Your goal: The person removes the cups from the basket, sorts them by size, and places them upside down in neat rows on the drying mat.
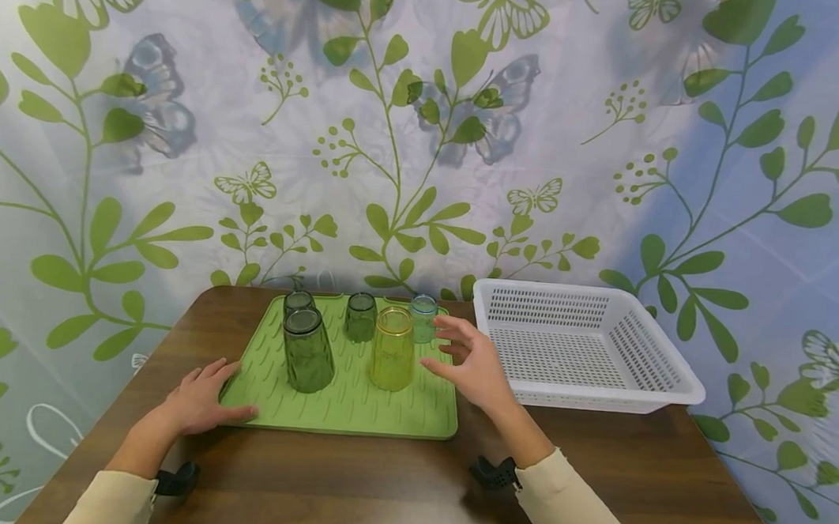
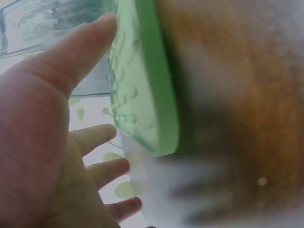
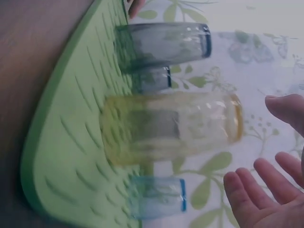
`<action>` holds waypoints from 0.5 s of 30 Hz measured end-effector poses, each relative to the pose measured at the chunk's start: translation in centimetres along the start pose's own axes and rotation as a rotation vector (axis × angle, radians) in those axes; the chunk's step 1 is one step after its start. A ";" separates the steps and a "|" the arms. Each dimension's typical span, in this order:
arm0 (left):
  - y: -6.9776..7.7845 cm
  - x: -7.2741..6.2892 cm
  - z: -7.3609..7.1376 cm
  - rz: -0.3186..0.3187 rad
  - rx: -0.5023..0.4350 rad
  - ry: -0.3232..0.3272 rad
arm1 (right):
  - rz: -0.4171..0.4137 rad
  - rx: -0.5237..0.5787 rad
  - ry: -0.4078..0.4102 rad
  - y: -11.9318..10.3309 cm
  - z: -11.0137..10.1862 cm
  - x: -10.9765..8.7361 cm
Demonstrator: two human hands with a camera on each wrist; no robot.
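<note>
My left hand [image 1: 202, 399] rests at the left edge of a green ribbed drying mat [image 1: 340, 414], thumb on its front left corner. In the left wrist view its fingers spread beside the mat [image 2: 147, 90]. My right hand [image 1: 473, 361] hovers to the right of a tall yellow glass [image 1: 393, 352], thumb and fingers apart, holding nothing. A small blue glass [image 1: 423, 325] stands just behind those fingers. Farther left on the mat is a tall dark green glass [image 1: 309, 355], partly hiding a small dark one [image 1: 296, 299]. Another small green glass [image 1: 361, 318] stands at the back.
A white slotted plastic basket [image 1: 579, 395] stands right of the mat on the brown wooden table [image 1: 322, 482]. Behind the table hangs a cloth [image 1: 425, 151] with leaves and butterflies. Black wrist cameras [image 1: 494, 473] sit on both wrists.
</note>
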State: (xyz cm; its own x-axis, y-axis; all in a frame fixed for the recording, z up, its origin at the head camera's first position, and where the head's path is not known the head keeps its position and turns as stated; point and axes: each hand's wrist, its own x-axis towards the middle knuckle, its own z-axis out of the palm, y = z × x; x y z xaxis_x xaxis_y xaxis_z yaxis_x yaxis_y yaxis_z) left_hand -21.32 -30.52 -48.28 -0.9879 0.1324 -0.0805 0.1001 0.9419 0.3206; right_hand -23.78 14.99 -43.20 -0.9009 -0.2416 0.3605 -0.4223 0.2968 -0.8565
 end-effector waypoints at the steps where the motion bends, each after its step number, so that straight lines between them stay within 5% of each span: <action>1: 0.0 0.1 -0.1 0.010 -0.001 0.026 | -0.009 -0.008 0.005 0.0 -0.6 0.0; 7: -0.1 1.6 -0.9 0.094 -0.021 0.171 | -0.046 -0.067 0.073 0.1 -4.7 0.4; 15: 0.0 4.3 -3.9 0.218 -0.052 0.349 | -0.062 -0.195 0.194 -0.4 -11.0 1.3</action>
